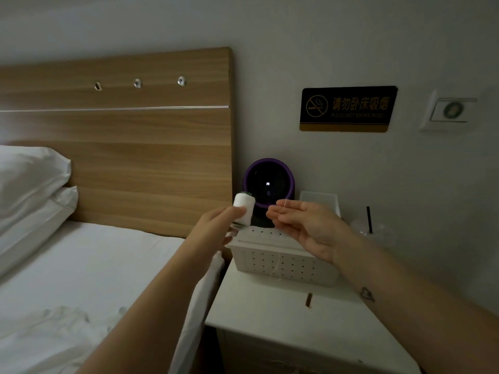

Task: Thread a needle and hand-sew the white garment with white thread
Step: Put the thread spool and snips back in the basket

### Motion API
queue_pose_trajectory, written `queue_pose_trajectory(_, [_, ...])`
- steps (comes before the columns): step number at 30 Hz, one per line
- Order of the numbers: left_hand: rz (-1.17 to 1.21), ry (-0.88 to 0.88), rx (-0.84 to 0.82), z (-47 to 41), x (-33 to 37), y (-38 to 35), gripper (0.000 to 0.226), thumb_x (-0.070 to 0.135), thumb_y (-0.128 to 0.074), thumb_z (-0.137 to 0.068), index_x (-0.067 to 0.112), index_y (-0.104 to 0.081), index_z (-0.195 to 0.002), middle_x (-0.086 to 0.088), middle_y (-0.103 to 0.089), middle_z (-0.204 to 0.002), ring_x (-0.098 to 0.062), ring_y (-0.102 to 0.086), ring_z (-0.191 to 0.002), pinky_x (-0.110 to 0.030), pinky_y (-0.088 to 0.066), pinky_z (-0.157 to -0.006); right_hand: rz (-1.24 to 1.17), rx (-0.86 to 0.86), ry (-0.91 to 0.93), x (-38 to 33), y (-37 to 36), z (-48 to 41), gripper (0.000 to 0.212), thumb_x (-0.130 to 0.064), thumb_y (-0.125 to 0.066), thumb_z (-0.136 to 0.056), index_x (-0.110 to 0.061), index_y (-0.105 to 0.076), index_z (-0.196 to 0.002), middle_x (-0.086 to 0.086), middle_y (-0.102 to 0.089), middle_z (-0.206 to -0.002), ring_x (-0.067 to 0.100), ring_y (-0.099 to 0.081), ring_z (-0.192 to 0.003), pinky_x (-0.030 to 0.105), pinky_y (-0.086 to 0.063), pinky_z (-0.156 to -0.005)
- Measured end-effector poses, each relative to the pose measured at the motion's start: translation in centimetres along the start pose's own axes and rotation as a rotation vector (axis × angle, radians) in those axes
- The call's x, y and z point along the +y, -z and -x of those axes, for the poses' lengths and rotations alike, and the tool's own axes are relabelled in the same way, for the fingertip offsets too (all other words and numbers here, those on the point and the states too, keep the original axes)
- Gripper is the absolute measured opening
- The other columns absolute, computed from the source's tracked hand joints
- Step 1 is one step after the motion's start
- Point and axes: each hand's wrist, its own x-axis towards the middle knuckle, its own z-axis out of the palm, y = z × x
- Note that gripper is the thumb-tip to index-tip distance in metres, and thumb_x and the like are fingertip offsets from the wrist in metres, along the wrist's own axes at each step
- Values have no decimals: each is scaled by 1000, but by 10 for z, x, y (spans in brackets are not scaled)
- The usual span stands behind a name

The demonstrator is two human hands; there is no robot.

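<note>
One light spool (244, 209) is gripped by the left hand (216, 225), its seemingly limp thread (276, 263) pinched near the end by the right hand (305, 225).

A: We see a white spool (243, 209), a pale thread (283, 205), a white basket (283, 261) dotted with rows of dark holes, and a white garment (54, 327) near left.
B: We also see brown wood grain on the headboard (135, 144), gold lettering on the black sign (348, 108), a purple rim on the black device (267, 182)
</note>
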Motion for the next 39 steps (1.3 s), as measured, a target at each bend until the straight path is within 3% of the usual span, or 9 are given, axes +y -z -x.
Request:
queue_pose_trajectory(4, [129, 47, -137, 4, -10, 3, 68, 40, -63, -68, 6, -52, -127, -11, -61, -120, -22, -58, -113, -35, -46, -98, -55, -13, -14, 7, -1, 3, 18, 8, -55, -87, -3, -64, -99, 11, -74, -89, 18, -72, -81, 24, -59, -67])
queue_pose_trajectory(11, [63, -14, -369, 10, -16, 1, 48, 40, -56, -74, 18, -61, -116, 2, -72, -111, -9, -64, -109, -30, -41, -102, -229, -89, -104, 12, -2, 4, 16, 5, -54, -87, -3, -64, -96, 12, -74, -83, 18, -72, -70, 25, -59, -61])
queue_pose_trajectory(14, [44, -35, -395, 9, -16, 3, 51, 43, -64, -70, 17, -62, -114, 3, -73, -108, -9, -64, -108, -33, -39, -107, -242, -97, -118, 12, -1, 6, 15, 5, -54, -87, -3, -65, -94, 12, -73, -81, 17, -72, -68, 25, -59, -61])
queue_pose_trajectory(18, [53, -60, -386, 8, -19, 2, 71, 51, -67, -61, 11, -61, -119, -2, -71, -113, -14, -63, -112, -36, -39, -108, -110, -76, -58, 12, -1, 9, 16, 0, -60, -84, -7, -66, -97, 7, -73, -81, 12, -69, -65, 20, -55, -55])
queue_pose_trajectory(24, [105, -82, -398, 10, -20, 2, 55, 43, -64, -66, 11, -63, -110, -2, -74, -100, -11, -68, -98, -23, -49, -86, 162, -87, -10, 25, -3, 14, 38, -32, -68, -62, -16, -71, -97, 5, -67, -98, 21, -55, -91, 29, -43, -75])
queue_pose_trajectory(29, [52, -76, -418, 12, -20, 3, 64, 49, -63, -65, 11, -62, -117, -3, -71, -110, -12, -65, -106, -24, -50, -88, 286, -92, 56, 27, 0, 13, 16, -22, -63, -83, -15, -69, -96, 3, -67, -94, 17, -57, -87, 28, -44, -74])
queue_pose_trajectory(33, [-241, -121, -278, 15, -18, 5, 23, 37, -63, -87, 24, -68, -107, 9, -74, -102, -2, -66, -99, -29, -47, -97, 127, 102, 253, 12, 8, 5, 7, -14, -61, -88, -15, -68, -90, -2, -70, -82, 12, -61, -80, 25, -48, -73])
queue_pose_trajectory(35, [-418, -159, -169, 14, -20, 5, 20, 32, -61, -91, 23, -68, -108, 9, -74, -96, -2, -67, -92, -32, -51, -94, 98, 83, 329, 3, 9, 5, 8, -11, -61, -88, -14, -69, -89, -2, -71, -78, 10, -64, -75, 23, -51, -70])
queue_pose_trajectory(39, [-479, -182, -127, 14, -23, 4, 14, 34, -64, -88, 29, -66, -101, 11, -73, -93, -1, -68, -89, -36, -54, -92, 333, -11, 424, 6, 0, 10, 7, -11, -64, -86, -16, -69, -87, -2, -74, -78, 9, -69, -77, 21, -56, -74])
